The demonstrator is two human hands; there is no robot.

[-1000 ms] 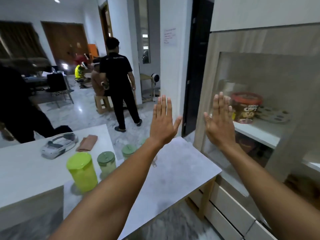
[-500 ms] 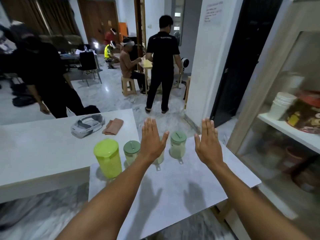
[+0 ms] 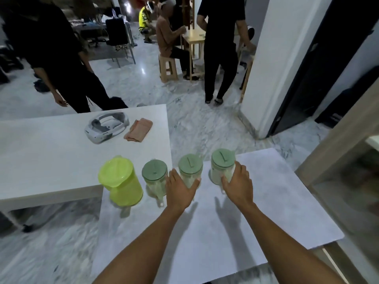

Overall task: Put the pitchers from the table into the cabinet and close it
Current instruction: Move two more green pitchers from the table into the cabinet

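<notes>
From the head camera, four pitchers stand in a row along the far edge of the marble table (image 3: 256, 212), handles turned toward the person, which I judge leaves them easy to grab from this side; from the left, a yellow-green pitcher (image 3: 121, 181) at the far left corner, then three clear ones with green lids.

The left hand (image 3: 180, 188) cups the near side of the middle clear pitcher (image 3: 190, 171), thumb on its right, fingers spread on its left between it and the left clear pitcher (image 3: 154, 177); it touches but has not closed tight. The right hand (image 3: 238, 182) wraps the right clear pitcher (image 3: 222, 167), fingers curled round its body from the near side, in a grip.

Taking one in each hand probably saves trips; the cabinet (image 3: 336, 160) stands just off the table's right edge; whether its door is open I cannot tell. A headset (image 3: 106, 128) and a folded cloth (image 3: 138, 130) lie on the white table (image 3: 51, 160) to the left, apart from the task.
</notes>
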